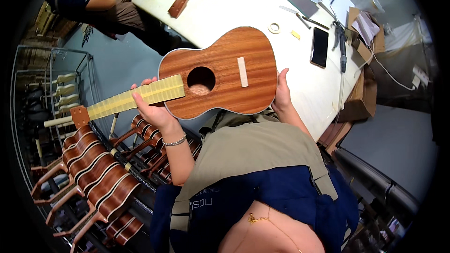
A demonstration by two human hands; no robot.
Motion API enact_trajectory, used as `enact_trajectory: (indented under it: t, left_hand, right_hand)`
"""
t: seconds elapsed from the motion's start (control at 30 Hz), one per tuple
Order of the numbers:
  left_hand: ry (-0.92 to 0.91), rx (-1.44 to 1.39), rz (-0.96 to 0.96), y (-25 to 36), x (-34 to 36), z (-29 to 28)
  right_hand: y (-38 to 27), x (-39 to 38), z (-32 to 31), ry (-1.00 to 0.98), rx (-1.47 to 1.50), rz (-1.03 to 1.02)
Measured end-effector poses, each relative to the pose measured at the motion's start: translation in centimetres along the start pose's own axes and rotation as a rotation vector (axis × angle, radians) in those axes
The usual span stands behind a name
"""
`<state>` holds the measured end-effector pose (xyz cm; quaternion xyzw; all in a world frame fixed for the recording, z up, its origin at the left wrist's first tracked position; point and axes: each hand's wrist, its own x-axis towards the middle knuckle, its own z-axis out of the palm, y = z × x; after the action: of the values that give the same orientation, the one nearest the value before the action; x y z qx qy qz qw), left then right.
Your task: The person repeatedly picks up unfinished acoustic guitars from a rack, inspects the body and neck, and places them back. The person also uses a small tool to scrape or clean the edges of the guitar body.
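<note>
A brown wooden ukulele (225, 49) lies level across my front, its round sound hole facing up and its neck pointing left. Yellowish masking tape (112, 103) covers the fretboard down to the sound hole, and a pale strip (242, 72) sits on the top where a bridge would be. My left hand (158, 114) is wrapped round the neck close to the body, thumb over the tape. At the rounded tail end, my right hand (282, 93) grips the edge, thumb up; its other fingers are hidden beneath. The bare headstock (80, 116) carries no strings.
A white table (300, 107) holds a phone (319, 47), a tape roll (274, 28), a spiral notebook (336, 0), knives and a corded tool (342, 49). Another taped neck (179, 3) lies at its far side. Racked ukulele bodies (96, 164) stand lower left. A co-worker (103, 0) is at upper left.
</note>
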<state>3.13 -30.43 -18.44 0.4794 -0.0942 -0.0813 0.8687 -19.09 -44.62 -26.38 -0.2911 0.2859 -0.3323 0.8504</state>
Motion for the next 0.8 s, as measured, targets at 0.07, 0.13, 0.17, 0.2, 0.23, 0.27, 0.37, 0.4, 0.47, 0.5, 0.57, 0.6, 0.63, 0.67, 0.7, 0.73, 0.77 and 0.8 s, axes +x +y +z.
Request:
enact_trajectory:
  t: [0.07,0.13,0.17,0.2,0.23,0.27,0.37,0.4,0.47,0.5,0.57,0.6,0.63,0.67,0.7,0.73,0.77,0.8]
  left_hand:
    - [-0.008,-0.017,-0.020,-0.4,0.4,-0.4]
    - [0.011,-0.050,-0.049,-0.7,0.5,-0.5]
    - [0.015,-0.066,-0.058,-0.9,0.6,-0.7]
    - [0.020,-0.081,-0.067,-1.0,0.8,-0.8]
    - [0.034,-0.044,-0.065,-1.0,0.9,-0.9]
    - [0.053,-0.040,-0.073,-1.1,1.0,-0.9]
    - [0.102,-0.002,-0.093,-1.3,1.4,-1.1]
    - [0.100,0.007,-0.100,-1.5,1.7,-1.4]
    - [0.101,0.027,-0.114,-1.9,2.2,-1.9]
    - [0.102,0.020,-0.136,-2.0,2.1,-2.0]
    - [0.109,0.008,-0.180,-1.9,2.1,-1.6]
    - [0.114,0.013,-0.206,-1.9,2.1,-1.5]
    - [0.119,0.017,-0.232,-1.8,2.0,-1.4]
    - [0.125,0.021,-0.258,-1.8,1.9,-1.3]
    - [0.120,0.016,-0.270,-1.7,1.9,-1.3]
    - [0.110,0.001,-0.284,-1.7,1.9,-1.4]
    - [0.100,-0.014,-0.297,-1.7,1.9,-1.5]
    - [0.093,-0.028,-0.305,-1.5,2.1,-1.6]
  right_hand:
    - [-0.3,-0.2,0.2,-0.004,-0.022,-0.008]
    - [-0.4,-0.3,0.3,-0.011,-0.044,-0.019]
    - [-0.4,-0.4,0.4,-0.004,-0.044,-0.022]
    - [-0.5,-0.5,0.5,0.002,-0.044,-0.023]
    - [-0.7,-0.6,0.7,-0.013,-0.054,-0.019]
    - [-0.8,-0.6,0.7,-0.019,-0.055,-0.024]
    - [-1.1,-0.6,0.8,-0.056,-0.080,-0.036]
    - [-1.2,-0.7,0.9,-0.059,-0.083,-0.033]
    - [-1.7,-0.8,1.3,-0.066,-0.089,-0.022]
    - [-1.8,-1.0,1.4,-0.062,-0.092,-0.003]
    - [-2.0,-1.0,1.2,-0.055,-0.108,0.016]
    - [-2.1,-0.9,1.1,-0.056,-0.118,0.025]
    - [-2.2,-0.9,1.2,-0.035,-0.119,0.048]
    - [-2.3,-1.1,1.2,-0.034,-0.129,0.055]
    - [-2.4,-1.1,1.4,-0.039,-0.136,0.061]
    - [-2.6,-1.1,1.6,-0.044,-0.143,0.066]
    - [-2.7,-1.1,1.6,-0.047,-0.178,0.055]
    - [-2.7,-1.1,1.6,-0.067,-0.154,0.065]
